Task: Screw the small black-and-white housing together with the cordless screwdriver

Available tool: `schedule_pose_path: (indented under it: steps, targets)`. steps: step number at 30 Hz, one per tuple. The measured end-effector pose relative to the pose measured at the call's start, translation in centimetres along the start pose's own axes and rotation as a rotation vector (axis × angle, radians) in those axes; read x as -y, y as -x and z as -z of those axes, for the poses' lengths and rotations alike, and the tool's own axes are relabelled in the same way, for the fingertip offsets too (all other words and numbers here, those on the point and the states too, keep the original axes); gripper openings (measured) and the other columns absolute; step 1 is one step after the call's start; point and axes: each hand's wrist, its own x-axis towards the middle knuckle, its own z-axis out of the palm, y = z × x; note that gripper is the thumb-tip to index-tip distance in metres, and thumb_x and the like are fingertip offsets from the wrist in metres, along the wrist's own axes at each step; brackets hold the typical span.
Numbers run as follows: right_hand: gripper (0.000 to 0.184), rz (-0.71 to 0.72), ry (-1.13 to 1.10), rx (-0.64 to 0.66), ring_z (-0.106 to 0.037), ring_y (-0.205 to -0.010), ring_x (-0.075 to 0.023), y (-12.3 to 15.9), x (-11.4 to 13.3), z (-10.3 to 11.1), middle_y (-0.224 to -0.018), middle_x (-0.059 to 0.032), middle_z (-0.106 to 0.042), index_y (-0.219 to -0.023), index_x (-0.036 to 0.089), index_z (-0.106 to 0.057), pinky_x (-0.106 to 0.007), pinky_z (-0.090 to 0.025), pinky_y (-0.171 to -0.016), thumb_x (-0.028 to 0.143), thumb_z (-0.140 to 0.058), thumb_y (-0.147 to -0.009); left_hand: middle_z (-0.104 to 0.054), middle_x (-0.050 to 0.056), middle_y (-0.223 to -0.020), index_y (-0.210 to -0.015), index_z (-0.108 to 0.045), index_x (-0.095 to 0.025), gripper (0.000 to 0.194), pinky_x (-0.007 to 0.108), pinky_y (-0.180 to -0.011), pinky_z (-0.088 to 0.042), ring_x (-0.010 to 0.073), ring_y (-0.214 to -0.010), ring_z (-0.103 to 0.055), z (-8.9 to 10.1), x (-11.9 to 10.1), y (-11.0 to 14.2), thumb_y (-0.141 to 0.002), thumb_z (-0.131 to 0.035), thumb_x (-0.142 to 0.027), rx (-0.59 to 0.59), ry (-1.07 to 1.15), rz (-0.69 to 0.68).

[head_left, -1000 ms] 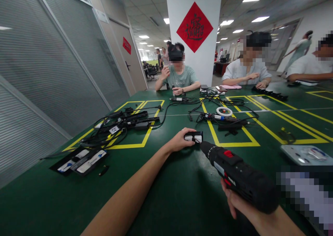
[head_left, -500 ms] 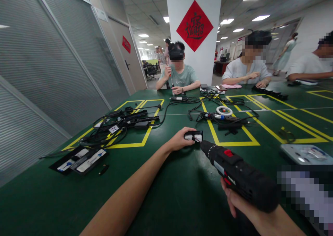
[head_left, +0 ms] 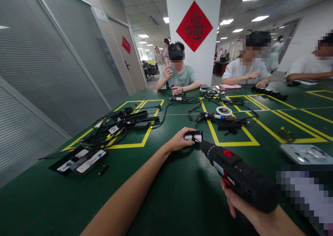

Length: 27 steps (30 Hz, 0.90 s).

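My left hand [head_left: 180, 140] is stretched out over the green table [head_left: 166, 194] and grips a small black and white block [head_left: 194, 136] that lies on the surface. My right hand [head_left: 236, 203] is wrapped round the handle of a black electric screwdriver [head_left: 236, 173] with a red switch. Its tip points at the near end of the block and meets it. Most of my right hand is hidden under the tool.
A tangle of cables and black tools [head_left: 125, 123] lies in a yellow-marked box at the left, flat black packs [head_left: 82, 159] nearer. More tools and a white ring [head_left: 224, 111] lie ahead. A grey tray [head_left: 307, 153] sits at the right. Three people sit across the table.
My hands, the block and the screwdriver have hardly moved. People walking in the background have shifted.
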Motion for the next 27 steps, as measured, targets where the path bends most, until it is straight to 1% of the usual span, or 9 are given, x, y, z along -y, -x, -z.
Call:
schedule_pose_path:
  steps: [2,5,9,11,13,15,17,22,27]
  targets:
    - [0.024,-0.007,0.015,0.004,-0.055,-0.043,-0.0129,0.0,0.1,0.1,-0.063,-0.001,-0.06,-0.08,0.018,-0.054,-0.029,-0.047,-0.046,0.039,-0.061,-0.07,-0.051,0.006,-0.113,-0.117,-0.052,-0.021,0.052,0.031,-0.09,-0.041,0.0188,-0.099,-0.052,-0.1,0.1,0.0,-0.067,-0.066,-0.024,-0.006,-0.007,-0.005]
    - [0.023,-0.024,0.019,0.046,-0.054,-0.044,-0.0135,0.2,0.7,0.3,-0.057,-0.0002,-0.057,-0.081,0.018,-0.055,-0.029,-0.048,-0.047,0.039,-0.059,-0.072,-0.052,0.005,-0.11,-0.116,-0.052,-0.02,0.052,0.032,-0.091,-0.04,0.0188,-0.098,-0.052,-0.1,0.2,-0.1,-0.066,-0.066,-0.024,-0.018,-0.027,-0.014]
    - [0.033,-0.01,-0.029,0.07,-0.056,-0.046,-0.0148,0.6,1.3,0.5,-0.066,-0.002,-0.06,-0.095,0.021,-0.056,-0.03,-0.049,-0.05,0.04,-0.063,-0.069,-0.053,0.005,-0.109,-0.116,-0.052,-0.02,0.051,0.032,-0.091,-0.04,0.0188,-0.098,-0.052,-0.1,0.1,0.0,-0.067,-0.066,-0.025,-0.014,-0.043,-0.024]
    - [0.033,-0.014,-0.021,0.067,-0.055,-0.045,-0.0152,0.5,1.2,0.6,-0.06,-0.0008,-0.058,-0.098,0.021,-0.055,-0.031,-0.049,-0.05,0.038,-0.063,-0.07,-0.053,0.005,-0.109,-0.116,-0.052,-0.02,0.051,0.031,-0.09,-0.04,0.0186,-0.098,-0.052,-0.1,0.1,0.0,-0.068,-0.065,-0.025,-0.009,-0.042,-0.025]
    - [0.026,-0.01,-0.008,0.069,-0.054,-0.044,-0.0144,0.4,0.8,0.5,-0.054,0.0014,-0.054,-0.092,0.02,-0.054,-0.03,-0.049,-0.049,0.037,-0.06,-0.073,-0.053,0.005,-0.109,-0.117,-0.052,-0.02,0.051,0.031,-0.09,-0.041,0.0185,-0.097,-0.052,-0.1,0.1,0.0,-0.068,-0.065,-0.025,-0.006,-0.039,-0.016]
    - [0.021,0.017,0.0,0.068,-0.054,-0.043,-0.0119,0.2,0.3,0.5,-0.054,0.003,-0.052,-0.084,0.018,-0.051,-0.028,-0.047,-0.048,0.037,-0.057,-0.076,-0.053,0.005,-0.109,-0.116,-0.052,-0.02,0.051,0.031,-0.089,-0.041,0.0185,-0.097,-0.052,-0.2,0.1,-0.1,-0.067,-0.065,-0.025,-0.008,-0.037,-0.009]
    - [0.021,0.05,0.003,0.061,-0.054,-0.043,-0.0103,0.0,0.0,0.4,-0.055,0.0039,-0.052,-0.08,0.018,-0.048,-0.026,-0.047,-0.047,0.037,-0.054,-0.077,-0.053,0.005,-0.109,-0.116,-0.052,-0.02,0.051,0.03,-0.089,-0.041,0.0183,-0.097,-0.052,-0.2,0.2,-0.1,-0.067,-0.065,-0.025,-0.011,-0.036,-0.012]
    - [0.02,0.071,0.02,0.051,-0.053,-0.041,-0.0098,0.0,-0.4,0.4,-0.054,0.0044,-0.052,-0.079,0.018,-0.047,-0.025,-0.045,-0.046,0.037,-0.053,-0.078,-0.052,0.005,-0.107,-0.116,-0.052,-0.02,0.05,0.03,-0.087,-0.042,0.0176,-0.094,-0.052,-0.2,0.1,-0.1,-0.067,-0.065,-0.025,-0.004,-0.024,-0.003]
    - [0.025,0.021,0.003,0.024,-0.055,-0.042,-0.0109,-0.1,-0.4,0.3,-0.063,0.0007,-0.059,-0.087,0.018,-0.045,-0.027,-0.047,-0.045,0.038,-0.056,-0.076,-0.052,0.005,-0.107,-0.116,-0.052,-0.02,0.051,0.032,-0.089,-0.041,0.0184,-0.096,-0.052,-0.1,0.0,-0.1,-0.067,-0.065,-0.025,-0.008,-0.019,0.005]
